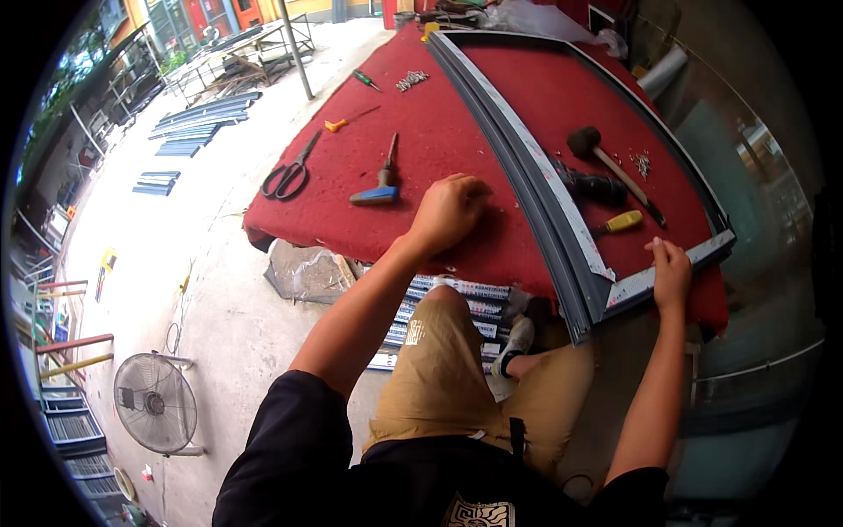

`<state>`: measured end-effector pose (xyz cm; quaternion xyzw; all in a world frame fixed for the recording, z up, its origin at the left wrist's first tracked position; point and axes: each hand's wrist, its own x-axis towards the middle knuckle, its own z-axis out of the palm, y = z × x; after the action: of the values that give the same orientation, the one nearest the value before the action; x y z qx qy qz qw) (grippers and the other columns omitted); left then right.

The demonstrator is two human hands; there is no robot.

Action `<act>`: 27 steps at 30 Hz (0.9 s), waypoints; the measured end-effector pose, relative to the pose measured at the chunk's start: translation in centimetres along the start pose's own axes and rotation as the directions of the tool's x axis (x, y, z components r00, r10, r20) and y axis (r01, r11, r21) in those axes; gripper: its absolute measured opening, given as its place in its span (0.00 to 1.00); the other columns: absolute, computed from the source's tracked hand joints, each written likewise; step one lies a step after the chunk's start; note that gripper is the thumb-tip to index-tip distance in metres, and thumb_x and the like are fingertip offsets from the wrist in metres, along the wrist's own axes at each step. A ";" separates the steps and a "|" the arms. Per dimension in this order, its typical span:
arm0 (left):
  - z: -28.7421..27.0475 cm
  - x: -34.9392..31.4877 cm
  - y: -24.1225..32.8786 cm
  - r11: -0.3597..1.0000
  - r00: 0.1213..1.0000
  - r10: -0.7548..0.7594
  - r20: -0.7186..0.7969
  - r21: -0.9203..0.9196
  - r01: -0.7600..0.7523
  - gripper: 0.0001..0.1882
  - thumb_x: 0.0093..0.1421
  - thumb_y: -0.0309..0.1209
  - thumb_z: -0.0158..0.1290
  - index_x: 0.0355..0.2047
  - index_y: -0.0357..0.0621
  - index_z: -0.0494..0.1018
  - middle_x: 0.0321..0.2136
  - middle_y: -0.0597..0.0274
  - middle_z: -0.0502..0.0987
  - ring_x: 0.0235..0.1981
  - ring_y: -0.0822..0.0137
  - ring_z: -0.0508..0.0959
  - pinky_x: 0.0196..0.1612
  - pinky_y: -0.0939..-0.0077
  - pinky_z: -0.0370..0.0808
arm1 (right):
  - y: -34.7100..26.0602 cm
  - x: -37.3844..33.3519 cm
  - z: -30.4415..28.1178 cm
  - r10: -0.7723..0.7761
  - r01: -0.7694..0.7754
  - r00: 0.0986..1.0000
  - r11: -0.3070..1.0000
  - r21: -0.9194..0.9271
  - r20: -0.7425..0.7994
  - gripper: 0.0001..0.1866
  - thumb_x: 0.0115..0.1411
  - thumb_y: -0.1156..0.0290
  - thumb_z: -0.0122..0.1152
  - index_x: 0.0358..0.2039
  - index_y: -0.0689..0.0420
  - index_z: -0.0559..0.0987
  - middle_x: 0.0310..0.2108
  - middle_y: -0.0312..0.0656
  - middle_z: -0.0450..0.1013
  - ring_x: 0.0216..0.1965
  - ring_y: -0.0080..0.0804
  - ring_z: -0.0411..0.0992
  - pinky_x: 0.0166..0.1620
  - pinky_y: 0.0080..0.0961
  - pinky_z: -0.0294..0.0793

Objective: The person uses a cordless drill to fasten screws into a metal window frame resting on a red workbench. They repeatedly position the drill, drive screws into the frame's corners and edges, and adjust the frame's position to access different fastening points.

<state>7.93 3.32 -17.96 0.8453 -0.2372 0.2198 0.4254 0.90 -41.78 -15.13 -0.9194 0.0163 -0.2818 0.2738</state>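
A large dark grey metal frame (529, 167) with white film on its faces lies on the red cloth-covered table (421, 114). My right hand (672, 270) is closed over the frame's near rail, close to its right corner. Left of the frame, my left hand (452, 209) is low over the cloth with its fingers curled; their undersides are hidden. Nearest to it lies a blue-and-grey T-handled tool (376, 194) with a metal shaft. Inside the frame are a mallet (606, 158), a black power tool (593, 186) and a yellow-handled screwdriver (622, 221).
Black scissors (288, 179), an orange-handled tool (336, 126), a green screwdriver (365, 80) and small screws (411, 81) lie on the table's left side. More screws (644, 164) lie inside the frame. A floor fan (155, 402) stands left; dark profiles (211, 114) lie on the ground.
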 end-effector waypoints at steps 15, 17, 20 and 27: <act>-10.5 1.2 -8.5 0.767 0.856 -0.476 -0.203 0.381 0.517 0.25 0.68 0.54 0.56 0.52 0.48 0.85 0.41 0.52 0.88 0.46 0.47 0.87 0.52 0.54 0.80 | -1.7 0.3 -1.1 -0.039 0.038 0.999 0.997 -0.068 -0.007 0.16 0.72 0.61 0.61 0.34 0.58 0.89 0.32 0.48 0.83 0.38 0.48 0.79 0.46 0.41 0.76; -9.9 1.2 -9.2 0.743 0.841 -0.489 -0.231 0.395 0.540 0.24 0.69 0.53 0.56 0.52 0.50 0.85 0.41 0.54 0.89 0.46 0.48 0.88 0.51 0.55 0.80 | -2.0 0.6 -0.7 -0.050 0.049 0.999 0.997 -0.060 -0.018 0.16 0.71 0.61 0.62 0.33 0.57 0.89 0.30 0.48 0.83 0.38 0.50 0.79 0.46 0.41 0.76; -9.8 0.7 -9.3 0.788 0.865 -0.444 -0.233 0.358 0.500 0.22 0.70 0.51 0.57 0.51 0.50 0.85 0.42 0.53 0.89 0.45 0.50 0.88 0.50 0.58 0.80 | -2.5 1.4 -0.9 0.027 0.001 0.988 0.984 -0.180 0.150 0.15 0.67 0.58 0.66 0.35 0.57 0.89 0.30 0.48 0.84 0.38 0.49 0.79 0.45 0.44 0.77; -9.5 0.8 -9.4 0.838 0.853 -0.420 -0.309 0.229 0.495 0.19 0.70 0.45 0.57 0.49 0.44 0.85 0.40 0.50 0.89 0.44 0.51 0.88 0.49 0.61 0.81 | -4.9 8.0 0.1 -0.037 0.101 0.959 0.971 -0.219 0.281 0.21 0.62 0.66 0.69 0.55 0.56 0.84 0.42 0.48 0.83 0.55 0.49 0.79 0.58 0.44 0.77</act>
<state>12.48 15.94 -18.13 0.8978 0.0639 0.2476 0.3586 7.05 -38.99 -8.65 -0.9751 -0.0213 -0.1572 0.1547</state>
